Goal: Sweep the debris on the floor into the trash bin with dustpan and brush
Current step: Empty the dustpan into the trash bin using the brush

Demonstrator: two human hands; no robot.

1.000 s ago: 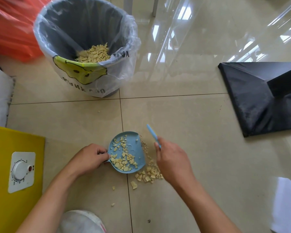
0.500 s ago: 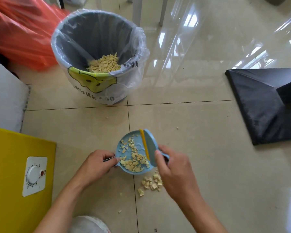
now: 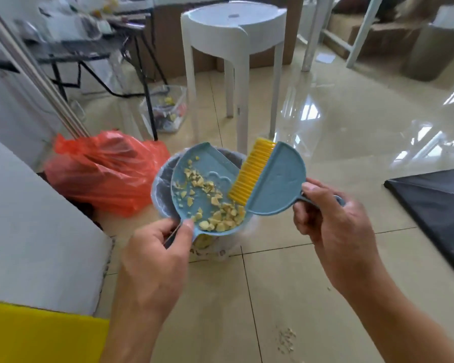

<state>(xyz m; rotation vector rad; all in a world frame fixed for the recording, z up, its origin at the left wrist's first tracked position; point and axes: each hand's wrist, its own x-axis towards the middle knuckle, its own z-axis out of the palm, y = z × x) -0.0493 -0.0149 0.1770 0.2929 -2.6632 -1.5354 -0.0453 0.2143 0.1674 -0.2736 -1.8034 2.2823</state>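
My left hand (image 3: 155, 255) grips the handle of the small blue dustpan (image 3: 194, 179), held in the air over the trash bin (image 3: 160, 203). The pan hides most of the bin. Pale yellow debris (image 3: 220, 216) lies in the pan, heaped toward its near edge. My right hand (image 3: 333, 221) holds the blue brush (image 3: 278, 179) by its handle; its yellow bristles (image 3: 249, 174) rest against the pan's right side. A small patch of crumbs (image 3: 286, 339) lies on the floor tiles at lower right.
An orange plastic bag (image 3: 102, 176) sits left of the bin. A white stool (image 3: 233, 48) stands behind it. A white and yellow box (image 3: 32, 231) fills the left foreground. A black mat (image 3: 435, 205) lies on the right. A clear container (image 3: 168, 111) stands farther back.
Both hands lifted the dustpan and brush off the floor and brought them over the trash bin. The camera tilted up, showing the room. A few crumbs stayed on the floor.
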